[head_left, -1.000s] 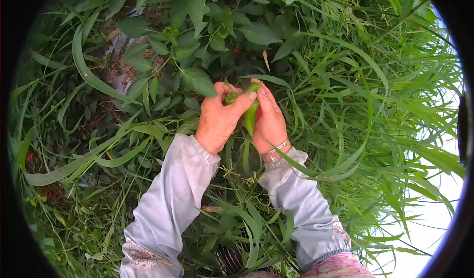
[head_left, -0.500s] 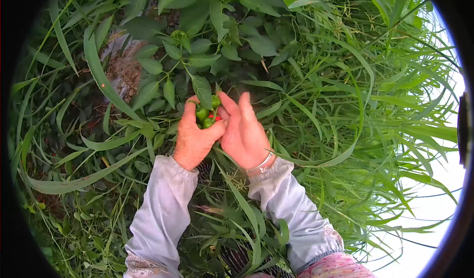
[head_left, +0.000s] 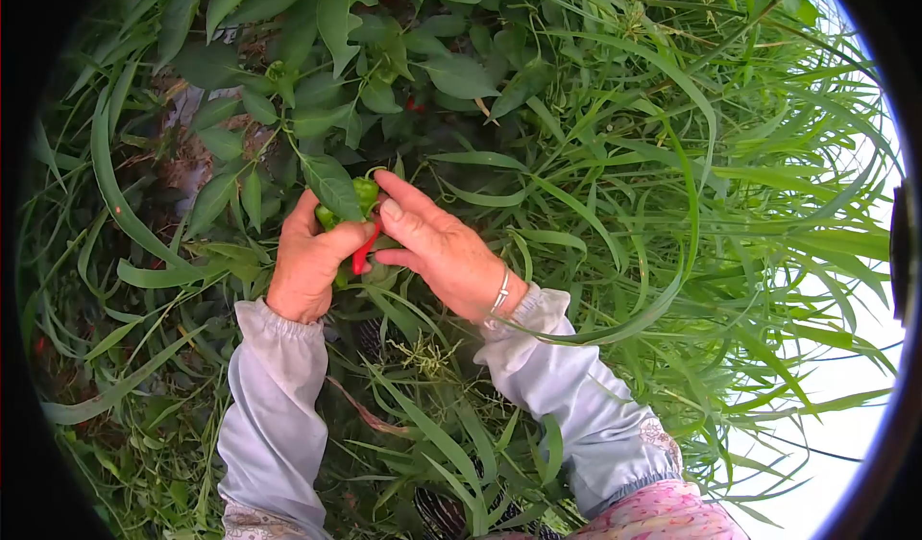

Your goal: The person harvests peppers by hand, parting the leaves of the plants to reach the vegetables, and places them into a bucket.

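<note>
Here, from the left, I see the left hand [head_left: 305, 266] curled tight, its thumb pressing a red pepper [head_left: 362, 249] that hangs point-down between the two hands. Just above it sits a green pepper [head_left: 366, 192], half under a leaf [head_left: 331, 185], touching both hands' fingertips. The right hand [head_left: 437, 244] reaches in from the right, forefinger over the green pepper and thumb beside it; whether it grips, I cannot tell.
</note>
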Tool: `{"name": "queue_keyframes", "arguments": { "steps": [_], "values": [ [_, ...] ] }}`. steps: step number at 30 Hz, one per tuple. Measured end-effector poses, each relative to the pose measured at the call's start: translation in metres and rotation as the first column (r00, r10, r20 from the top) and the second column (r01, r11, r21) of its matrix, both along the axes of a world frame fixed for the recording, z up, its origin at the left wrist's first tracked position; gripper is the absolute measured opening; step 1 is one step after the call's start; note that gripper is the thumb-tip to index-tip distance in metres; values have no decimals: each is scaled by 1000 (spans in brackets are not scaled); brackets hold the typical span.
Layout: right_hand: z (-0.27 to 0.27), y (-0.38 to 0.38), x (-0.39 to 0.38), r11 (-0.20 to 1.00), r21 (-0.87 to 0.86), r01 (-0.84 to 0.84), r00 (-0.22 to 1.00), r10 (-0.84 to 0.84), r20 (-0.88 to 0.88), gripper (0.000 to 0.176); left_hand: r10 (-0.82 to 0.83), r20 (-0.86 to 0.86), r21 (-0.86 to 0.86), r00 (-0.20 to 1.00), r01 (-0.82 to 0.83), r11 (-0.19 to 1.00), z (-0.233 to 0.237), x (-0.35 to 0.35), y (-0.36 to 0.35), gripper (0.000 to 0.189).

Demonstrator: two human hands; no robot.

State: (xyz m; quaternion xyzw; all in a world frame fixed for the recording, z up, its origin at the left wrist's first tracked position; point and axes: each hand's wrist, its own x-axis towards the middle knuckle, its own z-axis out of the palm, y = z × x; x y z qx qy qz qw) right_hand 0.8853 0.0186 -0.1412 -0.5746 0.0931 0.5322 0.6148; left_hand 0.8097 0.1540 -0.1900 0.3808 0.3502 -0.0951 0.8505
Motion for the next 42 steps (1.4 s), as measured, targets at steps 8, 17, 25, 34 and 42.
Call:
{"name": "queue_keyframes", "arguments": {
  "steps": [8, 17, 25, 34, 42],
  "values": [
    [-51, -42, 101, 851, -435, 296, 913, -119, 390, 34, -51, 167, -170, 985, 80, 982, 40, 21, -2, 53],
    [-63, -90, 125, 645, -163, 747, 641, -631, 436, 49, -200, 248, -220, 948, 256, 941, 49, 43, -37, 47],
    [-54, -146, 120, 731, -611, 304, 946, -305, 106, 38, -266, 178, -143, 947, 293, 945, 12, 55, -77, 41],
    [-66, -121, 130, 878, -78, 472, 835, -417, 358, 53, -262, 44, -168, 964, 266, 949, -21, 45, -92, 39],
    [-64, -99, 133, 949, -161, 270, 912, -199, 359, 23, -278, 23, -163, 960, 278, 947, -37, 29, -86, 36]
  ]
}}
